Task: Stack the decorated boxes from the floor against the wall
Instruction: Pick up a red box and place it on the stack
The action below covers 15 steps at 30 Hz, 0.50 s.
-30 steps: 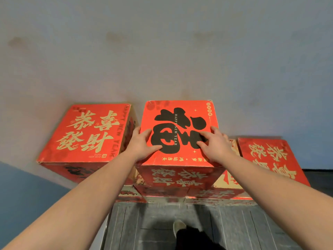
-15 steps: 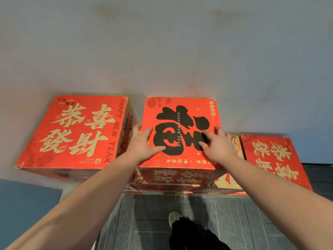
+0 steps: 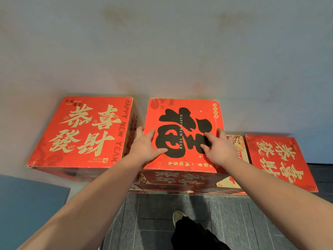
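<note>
Centre box point(image 3: 183, 123): red, lg black character on top w/ "HAPPY NEW YEAR" in white; sits atop lower box point(image 3: 227, 184), back edge against wall point(image 3: 162, 51).
L hand point(image 3: 144, 147): fingers spread flat, palm on top near L edge, fingertips over the side; pressing, not gripping.
R hand point(image 3: 219, 147): fingers spread flat on top near R edge, same.
L box point(image 3: 81, 132): red w/ gold characters, just beside centre box, top approx. level w/ it, against wall.
R box point(image 3: 281, 159): red/gold, lower, against wall.
Floor point(image 3: 153, 222): dark grey planks.
Shoe point(image 3: 177, 216): light, below the boxes.
Blue surface point(image 3: 27, 204): lower L.
</note>
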Motion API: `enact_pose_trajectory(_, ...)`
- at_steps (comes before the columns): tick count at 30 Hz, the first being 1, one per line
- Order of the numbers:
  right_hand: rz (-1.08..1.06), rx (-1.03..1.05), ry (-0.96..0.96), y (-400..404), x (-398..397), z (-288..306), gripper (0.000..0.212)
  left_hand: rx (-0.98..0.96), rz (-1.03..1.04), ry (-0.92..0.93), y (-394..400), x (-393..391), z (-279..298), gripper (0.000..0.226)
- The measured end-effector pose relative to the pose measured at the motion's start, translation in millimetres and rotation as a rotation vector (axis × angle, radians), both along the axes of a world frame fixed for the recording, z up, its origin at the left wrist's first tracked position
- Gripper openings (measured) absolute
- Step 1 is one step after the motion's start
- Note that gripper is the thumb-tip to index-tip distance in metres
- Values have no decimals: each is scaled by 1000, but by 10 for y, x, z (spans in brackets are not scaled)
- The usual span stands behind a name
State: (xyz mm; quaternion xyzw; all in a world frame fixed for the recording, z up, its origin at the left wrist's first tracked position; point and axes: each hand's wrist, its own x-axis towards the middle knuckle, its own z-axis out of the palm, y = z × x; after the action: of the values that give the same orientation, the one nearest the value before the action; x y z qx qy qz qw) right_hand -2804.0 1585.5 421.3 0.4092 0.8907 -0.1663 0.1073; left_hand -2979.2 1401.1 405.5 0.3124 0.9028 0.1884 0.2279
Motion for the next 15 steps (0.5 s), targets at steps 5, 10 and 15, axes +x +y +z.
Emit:
enact_pose_trajectory(5,3,-10,13,-60,-37,11,52,-60,19,26,-48,15,42,92)
enact_pose_trajectory(10,29,-12,13,-106,-101,29,52,-101,29,53,-117,23,67,84)
enact_pose_trajectory(15,48,-16,25,-170,-178,39,52,-141,30,130,-188,17,96,75)
